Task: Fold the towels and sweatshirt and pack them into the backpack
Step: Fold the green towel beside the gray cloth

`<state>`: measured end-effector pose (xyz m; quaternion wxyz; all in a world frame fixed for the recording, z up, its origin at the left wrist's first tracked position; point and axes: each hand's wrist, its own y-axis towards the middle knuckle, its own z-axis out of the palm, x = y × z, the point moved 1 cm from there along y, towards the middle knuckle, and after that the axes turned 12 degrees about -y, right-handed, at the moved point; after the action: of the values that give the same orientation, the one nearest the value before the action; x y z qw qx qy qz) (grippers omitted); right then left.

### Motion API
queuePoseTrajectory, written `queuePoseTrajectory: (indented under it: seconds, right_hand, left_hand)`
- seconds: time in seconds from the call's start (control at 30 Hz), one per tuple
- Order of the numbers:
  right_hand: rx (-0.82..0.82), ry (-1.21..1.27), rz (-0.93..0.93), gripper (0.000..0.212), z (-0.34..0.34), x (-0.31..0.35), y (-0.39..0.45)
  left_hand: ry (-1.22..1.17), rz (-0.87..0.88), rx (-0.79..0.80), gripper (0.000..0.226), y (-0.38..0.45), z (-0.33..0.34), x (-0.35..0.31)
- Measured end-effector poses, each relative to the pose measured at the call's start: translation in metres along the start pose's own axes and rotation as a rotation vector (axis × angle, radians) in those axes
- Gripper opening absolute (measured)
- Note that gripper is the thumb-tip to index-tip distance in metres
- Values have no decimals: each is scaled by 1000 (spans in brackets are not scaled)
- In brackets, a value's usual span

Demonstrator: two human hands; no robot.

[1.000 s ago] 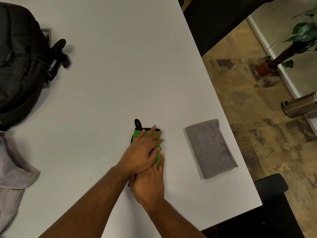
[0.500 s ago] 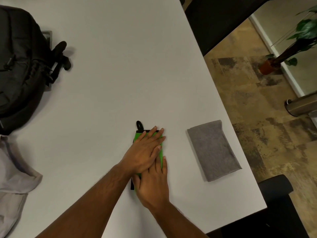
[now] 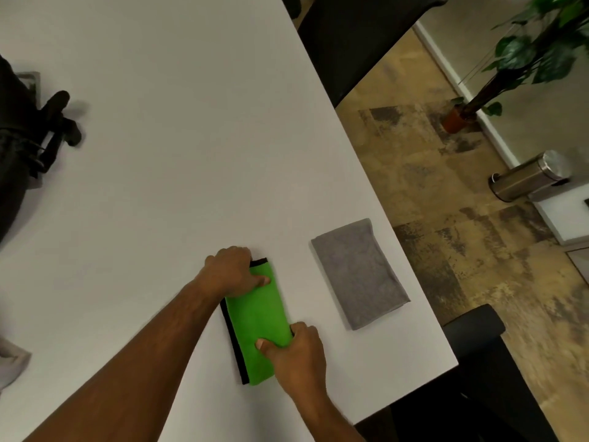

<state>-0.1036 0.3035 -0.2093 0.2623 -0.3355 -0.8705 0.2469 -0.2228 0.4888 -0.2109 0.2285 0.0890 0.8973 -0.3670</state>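
Green, folded into a narrow strip with a black border along its left and far edges, a towel (image 3: pixel 258 320) lies flat on a white table (image 3: pixel 165 154), toward the near right part of it. The left hand (image 3: pixel 231 272) grips the towel's far end, its fingers curled over the far edge and its thumb lying on top of the fabric. The right hand (image 3: pixel 298 355) grips the near right edge, thumb pressed on the green surface and fingers wrapped round the side. Just to the right, apart from the green towel, a grey towel (image 3: pixel 358 272) lies folded into a rectangle near the table's right edge. At the far left edge of the view sits a black backpack (image 3: pixel 12 148), only partly in view, with its straps (image 3: pixel 59 122) trailing onto the table. A bit of pale grey fabric (image 3: pixel 11 362) shows at the lower left edge. Beyond the table are a mottled brown floor (image 3: pixel 446 218), a potted plant (image 3: pixel 510 59), a steel bin (image 3: pixel 529 175) and dark chairs (image 3: pixel 357 36).
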Motion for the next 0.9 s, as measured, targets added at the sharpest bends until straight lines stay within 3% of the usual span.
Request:
queuePoseTrajectory:
  seconds: [0.17,0.27,0.4,0.6,0.7,0.8,0.9]
  right_hand:
    - [76,428,72,48,-48,-33,16]
    - [2,675,90,50,-94,-54,24]
    - [-213,824,47,30,-143,-76,37]
    - [-412,622,43,26,-143,-94,67]
    - [-477,447,59,46,-132,-101,79]
    - [-600,43,64,59,-123,-102,80]
    - [-699,-351,-145,64,-118,-94,79]
  left_hand:
    - [-101,203,-45,51,-5,8,-42]
    - [-191,276,-107,53,-1,4,-83]
    - [-217,360,-257,58,8,5,-137]
    - [-132,504,-326,63,43,26,-182]
    - [-27,557,-447,69,53,38,-180]
    - [48,753,-595,53,50,50,-184]
    - [197,865,-458,53,45,76,-181]
